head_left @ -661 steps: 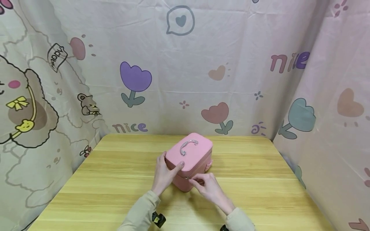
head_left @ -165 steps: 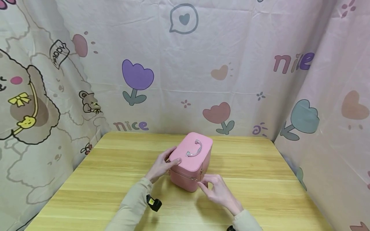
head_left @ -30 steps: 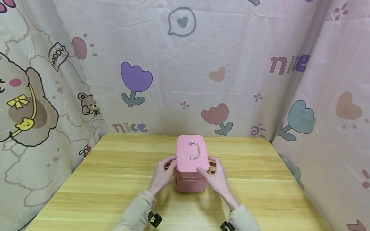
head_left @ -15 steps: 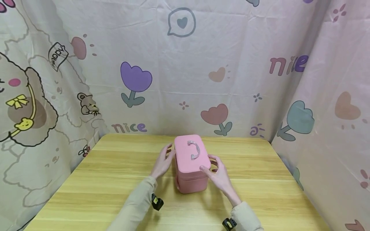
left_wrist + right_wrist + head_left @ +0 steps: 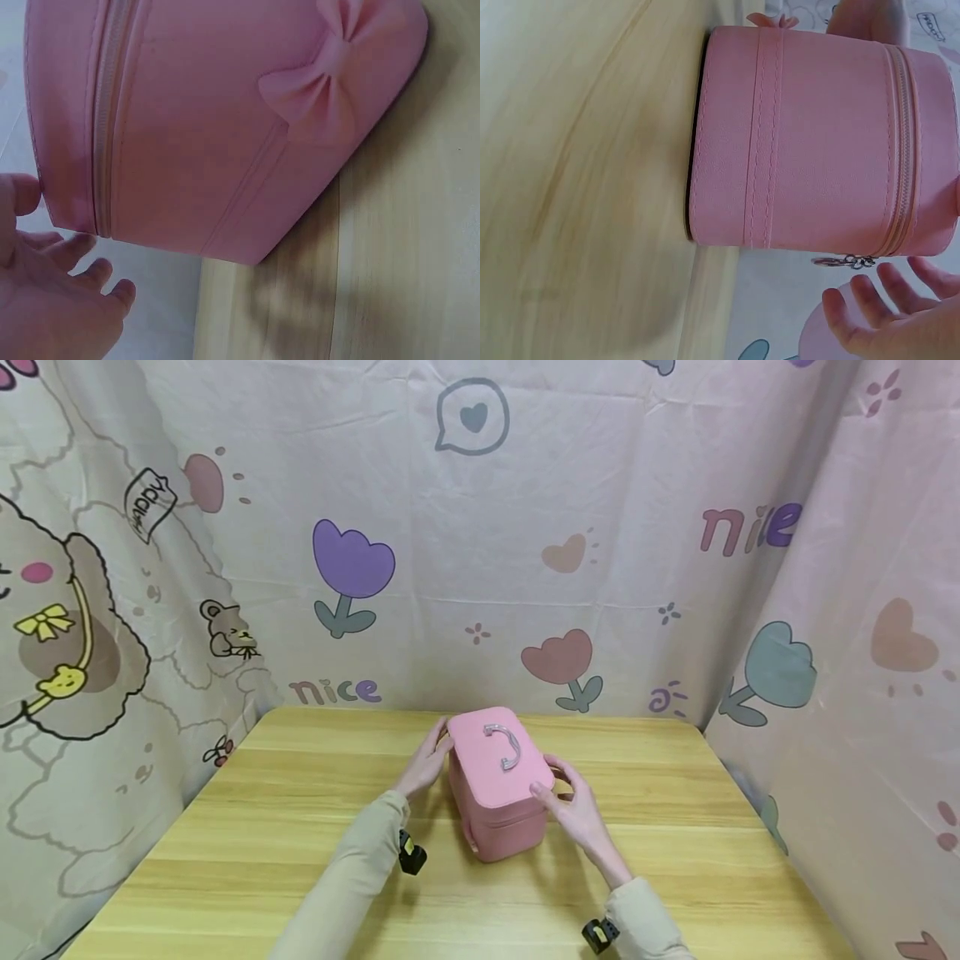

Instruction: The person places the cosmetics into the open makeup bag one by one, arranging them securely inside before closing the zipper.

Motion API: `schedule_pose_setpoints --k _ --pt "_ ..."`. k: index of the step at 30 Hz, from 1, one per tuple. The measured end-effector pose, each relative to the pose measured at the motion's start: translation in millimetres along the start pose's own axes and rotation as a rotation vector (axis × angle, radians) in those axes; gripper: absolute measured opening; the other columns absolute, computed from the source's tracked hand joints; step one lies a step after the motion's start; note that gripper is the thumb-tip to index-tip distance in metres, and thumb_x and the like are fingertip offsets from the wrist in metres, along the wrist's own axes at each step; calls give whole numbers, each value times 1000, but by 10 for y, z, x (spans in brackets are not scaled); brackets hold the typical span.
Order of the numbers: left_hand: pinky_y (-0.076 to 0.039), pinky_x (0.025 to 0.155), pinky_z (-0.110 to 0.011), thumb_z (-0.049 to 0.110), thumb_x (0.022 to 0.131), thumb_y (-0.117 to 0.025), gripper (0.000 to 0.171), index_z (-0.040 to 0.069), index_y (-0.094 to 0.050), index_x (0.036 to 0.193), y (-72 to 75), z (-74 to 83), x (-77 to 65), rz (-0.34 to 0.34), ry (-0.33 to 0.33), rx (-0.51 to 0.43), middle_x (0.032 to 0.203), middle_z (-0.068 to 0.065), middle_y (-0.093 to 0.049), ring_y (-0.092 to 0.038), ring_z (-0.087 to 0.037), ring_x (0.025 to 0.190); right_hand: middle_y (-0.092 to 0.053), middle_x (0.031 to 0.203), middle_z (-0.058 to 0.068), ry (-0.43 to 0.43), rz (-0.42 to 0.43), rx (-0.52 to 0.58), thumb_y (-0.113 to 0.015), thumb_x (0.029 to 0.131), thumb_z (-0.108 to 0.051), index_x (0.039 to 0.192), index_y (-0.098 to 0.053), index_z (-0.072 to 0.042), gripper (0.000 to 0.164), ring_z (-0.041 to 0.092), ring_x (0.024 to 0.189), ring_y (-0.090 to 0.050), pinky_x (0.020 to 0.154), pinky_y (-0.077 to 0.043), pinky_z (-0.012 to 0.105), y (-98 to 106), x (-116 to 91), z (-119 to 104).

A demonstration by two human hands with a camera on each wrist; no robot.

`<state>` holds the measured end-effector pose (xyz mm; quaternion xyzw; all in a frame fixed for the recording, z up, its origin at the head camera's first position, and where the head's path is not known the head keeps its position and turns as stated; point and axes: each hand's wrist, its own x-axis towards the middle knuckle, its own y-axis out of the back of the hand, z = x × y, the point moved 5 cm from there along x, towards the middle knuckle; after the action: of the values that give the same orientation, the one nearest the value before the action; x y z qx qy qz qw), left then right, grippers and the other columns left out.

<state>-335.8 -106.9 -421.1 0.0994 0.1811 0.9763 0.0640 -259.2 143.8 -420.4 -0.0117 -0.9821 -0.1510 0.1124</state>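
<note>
A pink cosmetic case [image 5: 504, 752] with a silver handle [image 5: 510, 747] on its lid stands upright, set at a slant, near the table's middle. Its lid is down. In the left wrist view a pink bow [image 5: 337, 64] shows on one side. My left hand [image 5: 423, 768] holds the far left corner, the thumb at the lid's edge and the fingers partly hidden behind. My right hand [image 5: 581, 810] grips the near right corner, thumb on the lid, fingers along the right side. Close to those fingers hangs a metal zipper pull [image 5: 844, 262].
The wooden table [image 5: 315, 827] extends around the case. A printed curtain [image 5: 465, 502] hangs behind the table and along both sides. Black wrist cameras [image 5: 411, 853] sit at both sleeves.
Earlier, my right hand pinched the zipper pull at the case's near corner. Over the last second the case has turned counterclockwise, and my left hand has slid to its far left corner.
</note>
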Motion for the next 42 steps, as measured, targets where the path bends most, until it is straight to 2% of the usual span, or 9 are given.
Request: schedule_pose_setpoints --k 8,13,20,25,29,33,37,39,42 --pt "-19 125 -60 18 107 -45 62 -8 -18 156 38 22 -86 -22 -31 -7 160 -35 -20 -24 -50 149 -58 91 10 3 210 -73 -80 85 -17 118 -64 0 40 12 77 -48 69 -40 18 168 11 -5" --pt "-23 124 -59 17 104 -52 65 -6 -21 156 61 13 -157 -14 -20 -35 154 -35 -24 -30 -52 145 -66 82 10 -9 251 -52 -78 88 -21 117 -65 0 37 2 67 -57 65 -47 14 208 -4 -6" --pt "-39 116 -57 19 100 -60 62 -5 -32 150 98 10 -241 39 24 -51 142 -29 -39 -45 -51 135 -71 92 15 -19 265 -52 -77 90 -22 120 -67 -1 38 1 73 -62 69 -51 13 227 -9 4" --pt "-44 112 -54 23 97 -67 59 0 -39 144 128 3 -304 74 52 -36 146 -27 -46 -53 -45 130 -70 100 18 -9 261 -28 -76 90 -18 122 -67 2 39 -3 79 -63 76 -53 11 247 8 15" --pt "-46 110 -52 26 98 -65 53 2 -42 139 151 1 -356 89 59 -22 144 -26 -52 -56 -40 126 -70 108 22 -9 232 -2 -74 91 -15 125 -65 5 41 -1 86 -65 77 -52 10 253 24 26" --pt "-55 98 -44 21 100 -61 46 1 -46 138 174 -7 -408 106 58 -22 138 -25 -59 -60 -37 118 -68 123 25 -22 185 25 -71 93 -14 131 -61 6 44 16 104 -71 82 -50 9 256 44 45" --pt "-57 96 -44 18 98 -62 49 3 -50 143 184 3 -451 109 37 4 134 -24 -62 -63 -36 115 -63 133 26 -27 138 65 -67 96 -13 135 -58 5 44 36 123 -64 88 -48 7 250 78 54" --pt "-56 98 -46 19 98 -63 50 4 -51 144 183 16 -480 113 30 33 131 -22 -64 -63 -37 117 -61 135 27 -31 118 85 -66 97 -11 136 -57 5 44 39 125 -62 89 -49 7 248 107 64" --pt "-54 101 -47 21 96 -65 48 6 -54 141 173 25 -528 124 39 50 126 -20 -66 -64 -37 117 -60 137 26 -52 96 97 -65 97 -10 136 -57 5 43 33 123 -64 88 -51 10 252 150 84"
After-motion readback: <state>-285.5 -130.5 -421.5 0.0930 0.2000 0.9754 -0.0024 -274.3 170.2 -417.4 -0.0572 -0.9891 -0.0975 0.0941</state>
